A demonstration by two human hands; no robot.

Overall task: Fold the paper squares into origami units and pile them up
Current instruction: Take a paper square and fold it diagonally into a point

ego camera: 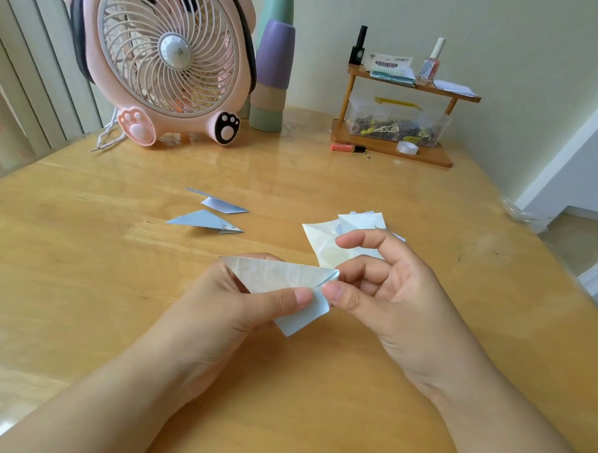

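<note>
Mid-frame, my left hand (253,303) and right hand (374,284) pinch a half-folded unit (281,277); next I crease its lower flap, I judge.

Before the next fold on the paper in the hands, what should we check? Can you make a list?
1. Left hand grips the half-folded paper: ok.
2. Right hand pinches its right corner: ok.
3. Edges lined up for the next crease: cannot tell.
4. Bare table under the hands for pressing: ok.
5. Two finished units piled up: not ok, they lie apart.
6. More paper squares within reach: ok, just behind the right hand.
</note>
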